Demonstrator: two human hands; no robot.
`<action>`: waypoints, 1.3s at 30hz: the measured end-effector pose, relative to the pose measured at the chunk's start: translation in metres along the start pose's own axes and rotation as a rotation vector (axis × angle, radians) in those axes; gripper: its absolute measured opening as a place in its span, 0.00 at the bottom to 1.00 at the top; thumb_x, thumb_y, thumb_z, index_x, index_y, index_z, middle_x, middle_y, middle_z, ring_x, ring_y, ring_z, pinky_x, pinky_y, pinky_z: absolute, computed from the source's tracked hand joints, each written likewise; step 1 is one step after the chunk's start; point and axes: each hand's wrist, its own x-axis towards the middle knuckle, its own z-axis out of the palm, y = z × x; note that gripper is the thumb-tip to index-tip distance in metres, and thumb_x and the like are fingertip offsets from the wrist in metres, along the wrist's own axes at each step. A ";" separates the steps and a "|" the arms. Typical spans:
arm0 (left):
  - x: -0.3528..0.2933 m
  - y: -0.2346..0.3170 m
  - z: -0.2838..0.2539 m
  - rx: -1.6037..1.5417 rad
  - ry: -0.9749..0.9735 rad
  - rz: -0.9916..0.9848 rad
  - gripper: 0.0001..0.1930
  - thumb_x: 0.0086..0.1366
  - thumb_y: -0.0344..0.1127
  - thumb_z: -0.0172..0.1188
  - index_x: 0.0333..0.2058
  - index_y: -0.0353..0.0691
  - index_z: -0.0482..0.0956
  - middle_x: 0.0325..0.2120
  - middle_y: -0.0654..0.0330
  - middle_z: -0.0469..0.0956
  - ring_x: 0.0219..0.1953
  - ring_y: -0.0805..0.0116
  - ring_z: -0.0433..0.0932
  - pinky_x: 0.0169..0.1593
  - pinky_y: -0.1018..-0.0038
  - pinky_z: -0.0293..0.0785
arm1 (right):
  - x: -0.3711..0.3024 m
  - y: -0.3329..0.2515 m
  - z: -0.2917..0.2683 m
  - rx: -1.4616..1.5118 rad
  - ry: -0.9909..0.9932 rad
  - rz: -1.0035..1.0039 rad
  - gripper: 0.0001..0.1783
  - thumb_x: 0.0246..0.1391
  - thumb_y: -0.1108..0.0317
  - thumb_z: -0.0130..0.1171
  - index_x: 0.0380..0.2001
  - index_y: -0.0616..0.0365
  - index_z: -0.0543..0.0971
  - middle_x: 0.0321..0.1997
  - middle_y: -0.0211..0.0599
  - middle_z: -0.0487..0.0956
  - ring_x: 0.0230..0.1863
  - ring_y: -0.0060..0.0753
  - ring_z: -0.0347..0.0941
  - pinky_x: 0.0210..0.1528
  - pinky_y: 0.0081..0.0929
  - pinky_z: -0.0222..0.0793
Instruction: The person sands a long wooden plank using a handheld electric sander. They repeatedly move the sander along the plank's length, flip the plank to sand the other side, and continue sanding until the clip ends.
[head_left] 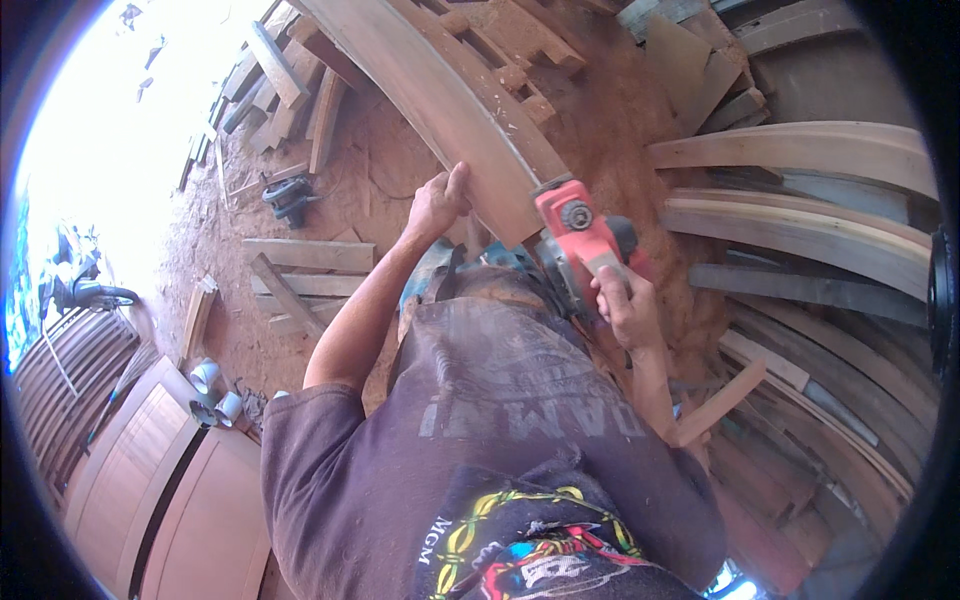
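A long wooden board [440,110] runs from the top of the view down toward my waist. My left hand [438,204] grips its left edge near the close end, with the thumb lying up along the edge. In my right hand [627,303] is a red electric planer [580,222], its rear handle wrapped by my fingers. The planer's front sits at the board's right edge, near the close end. Whether its sole touches the wood is hidden. Under the board, a rough timber piece with cut notches [515,50] shows along the right side.
Brown sawdust covers the floor [375,140]. A dark power tool [288,200] lies on the left, near wood offcuts [310,256]. Stacked long boards [800,215] fill the right side. Wooden panels [140,450] and white pipe fittings [228,406] are at lower left.
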 end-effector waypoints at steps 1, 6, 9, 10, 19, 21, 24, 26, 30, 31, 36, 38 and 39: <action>-0.002 0.001 0.000 -0.070 -0.016 -0.017 0.40 0.80 0.67 0.41 0.50 0.28 0.81 0.38 0.49 0.87 0.36 0.58 0.90 0.35 0.63 0.85 | 0.003 0.002 0.001 -0.033 -0.023 0.002 0.25 0.75 0.47 0.55 0.32 0.59 0.80 0.21 0.20 0.71 0.21 0.13 0.65 0.23 0.19 0.57; -0.012 -0.020 0.012 -0.642 -0.121 -0.065 0.33 0.81 0.64 0.43 0.60 0.39 0.77 0.50 0.51 0.84 0.48 0.58 0.86 0.46 0.63 0.83 | 0.032 -0.019 0.014 -0.009 -0.123 -0.030 0.26 0.73 0.46 0.56 0.25 0.53 0.76 0.20 0.21 0.71 0.19 0.12 0.64 0.21 0.18 0.56; -0.022 -0.032 0.025 -0.797 -0.058 -0.072 0.28 0.82 0.59 0.46 0.60 0.39 0.75 0.50 0.51 0.83 0.47 0.58 0.86 0.47 0.64 0.83 | 0.087 -0.058 0.046 0.022 -0.168 -0.200 0.27 0.73 0.44 0.55 0.23 0.51 0.75 0.17 0.19 0.70 0.16 0.12 0.63 0.18 0.20 0.54; -0.024 -0.033 0.027 -0.821 -0.033 -0.085 0.25 0.82 0.55 0.49 0.61 0.39 0.74 0.48 0.52 0.84 0.46 0.60 0.86 0.47 0.65 0.83 | 0.112 -0.078 0.060 0.004 -0.186 -0.254 0.28 0.72 0.43 0.55 0.22 0.51 0.75 0.17 0.20 0.70 0.16 0.14 0.64 0.18 0.22 0.56; -0.022 -0.020 0.022 -0.742 -0.010 -0.016 0.25 0.83 0.53 0.49 0.65 0.40 0.73 0.51 0.55 0.83 0.49 0.63 0.83 0.51 0.63 0.81 | 0.232 -0.189 0.118 0.036 -0.188 -0.321 0.34 0.68 0.36 0.55 0.23 0.56 0.80 0.15 0.22 0.69 0.15 0.19 0.66 0.18 0.29 0.59; -0.033 -0.009 0.020 -0.776 0.024 -0.073 0.25 0.83 0.53 0.48 0.65 0.40 0.73 0.52 0.55 0.83 0.50 0.62 0.83 0.51 0.62 0.81 | 0.200 -0.130 0.091 -0.103 -0.192 -0.500 0.32 0.69 0.38 0.55 0.25 0.56 0.81 0.18 0.21 0.70 0.17 0.17 0.66 0.20 0.28 0.59; -0.021 -0.013 0.003 -0.761 0.066 -0.015 0.24 0.83 0.51 0.50 0.64 0.38 0.73 0.52 0.57 0.82 0.51 0.64 0.83 0.51 0.62 0.81 | 0.087 -0.062 0.041 -0.170 -0.167 -0.340 0.28 0.71 0.44 0.54 0.25 0.55 0.79 0.20 0.20 0.71 0.20 0.16 0.66 0.22 0.26 0.59; -0.015 -0.017 -0.002 -0.765 0.051 -0.015 0.22 0.82 0.50 0.51 0.61 0.39 0.75 0.52 0.57 0.83 0.51 0.65 0.83 0.51 0.63 0.81 | 0.031 -0.022 0.015 -0.183 -0.119 -0.221 0.26 0.72 0.48 0.54 0.25 0.55 0.78 0.21 0.20 0.72 0.21 0.15 0.66 0.24 0.25 0.59; -0.017 -0.007 -0.008 -0.666 0.048 0.001 0.22 0.82 0.49 0.52 0.61 0.38 0.77 0.52 0.57 0.83 0.52 0.64 0.83 0.53 0.64 0.79 | 0.026 -0.017 0.024 -0.173 -0.081 -0.169 0.25 0.73 0.50 0.54 0.25 0.55 0.78 0.21 0.20 0.72 0.22 0.14 0.66 0.24 0.26 0.59; -0.017 -0.012 -0.008 -0.665 0.041 0.006 0.22 0.82 0.49 0.52 0.62 0.38 0.77 0.53 0.57 0.83 0.52 0.64 0.83 0.53 0.64 0.79 | 0.036 -0.028 0.032 -0.189 -0.091 -0.179 0.24 0.73 0.50 0.54 0.26 0.56 0.79 0.21 0.20 0.72 0.22 0.14 0.66 0.24 0.26 0.59; -0.018 -0.005 -0.007 -0.675 0.027 0.010 0.24 0.82 0.48 0.52 0.65 0.38 0.76 0.56 0.57 0.82 0.55 0.63 0.82 0.55 0.63 0.78 | 0.233 -0.141 0.130 -0.427 -0.018 -0.811 0.31 0.69 0.40 0.51 0.38 0.59 0.87 0.36 0.47 0.85 0.41 0.44 0.83 0.47 0.40 0.75; -0.024 0.000 -0.007 -0.673 0.010 0.024 0.25 0.82 0.48 0.51 0.67 0.39 0.75 0.58 0.58 0.81 0.56 0.63 0.81 0.56 0.63 0.77 | 0.248 -0.210 0.153 -0.358 -0.118 -0.511 0.36 0.67 0.36 0.50 0.39 0.62 0.87 0.37 0.54 0.88 0.44 0.52 0.86 0.50 0.44 0.78; -0.026 0.004 -0.011 -0.668 -0.001 0.046 0.25 0.82 0.48 0.51 0.68 0.39 0.74 0.59 0.58 0.81 0.56 0.63 0.81 0.56 0.63 0.77 | 0.237 -0.240 0.152 -0.272 -0.200 -0.239 0.38 0.66 0.34 0.51 0.38 0.64 0.87 0.35 0.56 0.87 0.43 0.54 0.86 0.49 0.45 0.78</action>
